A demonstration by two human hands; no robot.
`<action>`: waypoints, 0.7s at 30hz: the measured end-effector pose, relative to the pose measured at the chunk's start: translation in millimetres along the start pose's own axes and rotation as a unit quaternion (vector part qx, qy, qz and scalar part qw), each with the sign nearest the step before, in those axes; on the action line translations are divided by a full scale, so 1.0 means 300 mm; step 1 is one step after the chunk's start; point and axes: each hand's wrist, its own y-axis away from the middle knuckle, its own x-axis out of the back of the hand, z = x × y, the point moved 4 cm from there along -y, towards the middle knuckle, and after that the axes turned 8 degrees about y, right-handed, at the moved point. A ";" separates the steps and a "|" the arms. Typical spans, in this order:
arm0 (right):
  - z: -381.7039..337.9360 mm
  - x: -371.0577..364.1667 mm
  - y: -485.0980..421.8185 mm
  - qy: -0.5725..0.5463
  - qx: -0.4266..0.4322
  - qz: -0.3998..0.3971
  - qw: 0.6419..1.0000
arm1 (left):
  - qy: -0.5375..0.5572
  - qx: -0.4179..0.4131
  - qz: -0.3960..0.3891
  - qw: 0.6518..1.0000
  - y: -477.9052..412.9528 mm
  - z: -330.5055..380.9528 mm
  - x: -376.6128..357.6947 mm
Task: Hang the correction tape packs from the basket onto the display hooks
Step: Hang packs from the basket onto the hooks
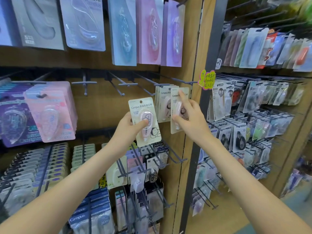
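My left hand [130,126] grips a cream correction tape pack [145,121] with a pink dispenser, holding it upright in front of the wooden display board. My right hand [190,118] holds a second cream pack [177,110] at the right end of the board, thumb under it and forefinger stretched up along its front. That pack's top sits at a grey display hook [183,81]. Just left of it, several matching packs [163,103] hang from another hook [161,85]. The basket is out of view.
Two bare grey hooks [84,83] [127,84] stick out left of the cream packs. Pink packs [50,112] hang at far left, larger packs [148,31] above, more hooks and packs below. A wooden post [195,115] and another stocked rack [253,107] stand to the right.
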 end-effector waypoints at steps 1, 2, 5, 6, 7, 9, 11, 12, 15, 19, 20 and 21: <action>-0.001 0.001 0.001 0.015 0.005 0.005 1.000 | -0.003 -0.001 0.002 1.000 -0.004 -0.001 -0.005; -0.002 0.001 0.002 0.028 0.008 0.011 1.000 | -0.004 -0.002 0.002 1.000 -0.008 -0.002 -0.009; -0.002 0.000 0.002 0.039 0.000 0.025 0.999 | -0.001 -0.006 -0.003 1.000 -0.017 -0.002 -0.014; -0.002 -0.001 0.001 0.039 0.000 0.026 0.999 | 0.000 -0.008 -0.004 1.000 -0.019 -0.002 -0.012; -0.002 -0.002 0.001 0.040 0.002 0.026 0.999 | 0.001 -0.010 -0.003 1.000 -0.020 -0.001 -0.009; 0.001 0.000 0.003 0.043 0.010 0.026 0.999 | 0.007 -0.012 -0.001 1.000 -0.023 -0.003 0.001; 0.005 0.005 0.011 0.039 0.013 0.030 0.999 | 0.017 -0.011 -0.004 1.000 -0.024 -0.007 0.010; 0.007 0.007 0.014 0.037 0.012 0.032 0.999 | 0.020 -0.011 -0.005 1.000 -0.024 -0.010 0.014; 0.010 0.004 0.013 0.051 0.013 0.031 0.998 | 0.026 -0.006 -0.008 1.000 -0.025 -0.021 0.021; 0.008 -0.016 -0.012 0.082 -0.006 -0.003 0.997 | 0.030 -0.004 -0.011 0.999 -0.025 -0.031 0.019; 0.007 -0.022 -0.019 0.086 -0.017 -0.014 0.996 | 0.033 -0.005 -0.011 0.999 -0.026 -0.032 0.018; 0.004 -0.028 -0.028 0.082 -0.026 -0.025 0.996 | 0.034 -0.008 -0.012 0.999 -0.026 -0.032 0.018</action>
